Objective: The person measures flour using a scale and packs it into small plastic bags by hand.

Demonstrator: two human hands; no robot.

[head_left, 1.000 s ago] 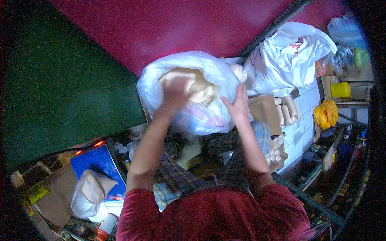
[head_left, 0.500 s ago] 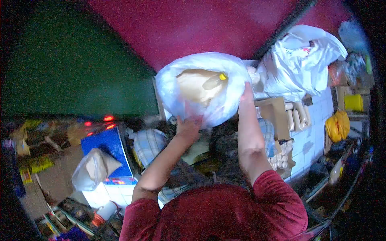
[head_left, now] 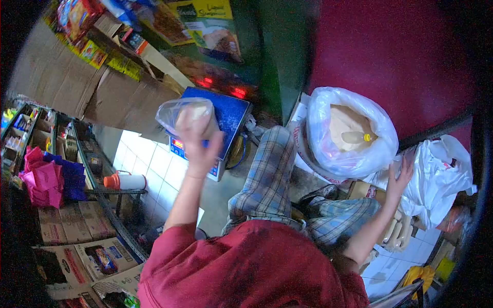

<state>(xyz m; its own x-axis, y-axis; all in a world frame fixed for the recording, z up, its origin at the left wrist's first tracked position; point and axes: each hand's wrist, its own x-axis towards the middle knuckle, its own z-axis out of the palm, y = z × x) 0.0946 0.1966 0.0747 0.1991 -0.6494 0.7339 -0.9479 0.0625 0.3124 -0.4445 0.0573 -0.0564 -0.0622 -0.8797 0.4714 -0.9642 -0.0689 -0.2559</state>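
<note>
My left hand (head_left: pixel 202 149), blurred with its thumb apart from the fingers, reaches to a clear plastic bag of pale powder (head_left: pixel 208 120). The bag leans on the blue platform of a digital scale (head_left: pixel 228 110) with lit red digits, and my fingers overlap its near side. On the right, my right hand (head_left: pixel 401 177) has its fingers spread beside the lower rim of a large white plastic sack (head_left: pixel 321 115). Inside that open sack lies pale powder (head_left: pixel 346 120), with a clear bottle with a yellow cap (head_left: pixel 355 137) resting on it.
A white plastic bag (head_left: pixel 436 179) stands right of the sack. Below it are several filled, tube-shaped packs (head_left: pixel 398 233). An orange-and-white flask (head_left: pixel 126 181) stands at left near pink bags (head_left: pixel 41 177) and shelves. Cardboard boxes (head_left: pixel 74 220) line the lower left.
The view has swung left, toward the scale. My left hand has left the sack rim and moved to the powder bag on the scale. My right hand has loosened from the sack's right side.
</note>
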